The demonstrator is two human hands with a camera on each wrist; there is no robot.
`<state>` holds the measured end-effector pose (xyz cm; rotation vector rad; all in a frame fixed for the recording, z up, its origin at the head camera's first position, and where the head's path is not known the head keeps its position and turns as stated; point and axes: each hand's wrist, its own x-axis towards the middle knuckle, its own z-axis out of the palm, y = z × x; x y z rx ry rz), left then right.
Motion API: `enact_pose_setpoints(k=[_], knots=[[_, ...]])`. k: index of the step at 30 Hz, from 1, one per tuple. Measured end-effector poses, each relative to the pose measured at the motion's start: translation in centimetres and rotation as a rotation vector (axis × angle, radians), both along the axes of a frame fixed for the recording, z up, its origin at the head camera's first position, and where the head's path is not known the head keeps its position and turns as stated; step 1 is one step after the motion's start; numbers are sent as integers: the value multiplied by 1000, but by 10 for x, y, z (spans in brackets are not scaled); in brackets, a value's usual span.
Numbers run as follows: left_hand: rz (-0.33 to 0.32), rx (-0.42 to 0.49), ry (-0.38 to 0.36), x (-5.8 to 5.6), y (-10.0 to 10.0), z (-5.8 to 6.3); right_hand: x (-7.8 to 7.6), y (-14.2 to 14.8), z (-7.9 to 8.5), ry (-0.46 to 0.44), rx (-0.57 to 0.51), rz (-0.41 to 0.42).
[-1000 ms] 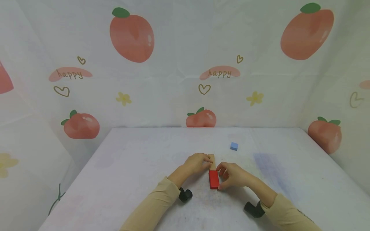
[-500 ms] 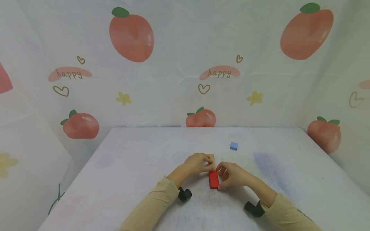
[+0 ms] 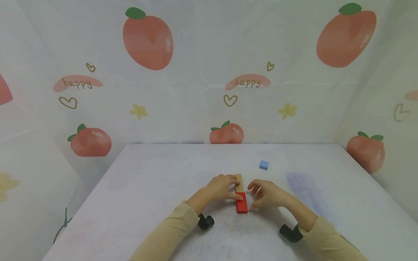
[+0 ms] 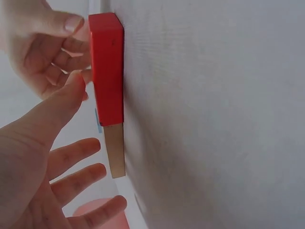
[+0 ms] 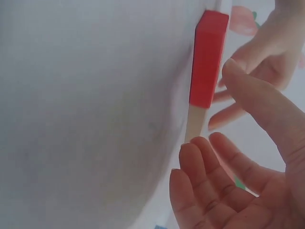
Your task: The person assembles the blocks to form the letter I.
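On the table, a red rectangular block [image 3: 242, 207] lies end to end with a plain wooden block [image 3: 240, 188] at its far end, making one straight row. My left hand [image 3: 221, 187] hovers over the row from the left, thumb overlapping the red block and fingers near the wooden one. In the left wrist view its fingers are spread, with nothing between them. To the right of the row, my right hand [image 3: 269, 194] has its fingers loosely bent, thumb apart from the red block, holding nothing. Its fingers cover part of the wooden block in the right wrist view.
A small blue block [image 3: 263, 165] sits farther back on the white table [image 3: 163, 163], right of the row. Behind the table hangs a white curtain [image 3: 196, 43] printed with fruit. Both wrists carry black cameras [image 3: 290, 233].
My right hand has drawn away from the red block to the right. My left hand's thumb has spread toward me, over the red block, uncovering more of the wooden block.
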<state>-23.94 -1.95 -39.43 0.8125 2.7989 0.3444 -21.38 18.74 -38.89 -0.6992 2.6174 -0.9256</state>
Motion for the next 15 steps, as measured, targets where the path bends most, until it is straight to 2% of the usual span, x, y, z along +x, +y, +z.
enact_pose_setpoints(k=[3, 10, 15], knots=[[-26, -9, 23, 2, 0, 0, -4, 4, 0, 20, -6, 4], [-116, 0, 117, 10, 1, -1, -15, 13, -1, 33, -22, -61], [-135, -25, 163, 12, 1, -3, -27, 22, -3, 92, -46, -96]])
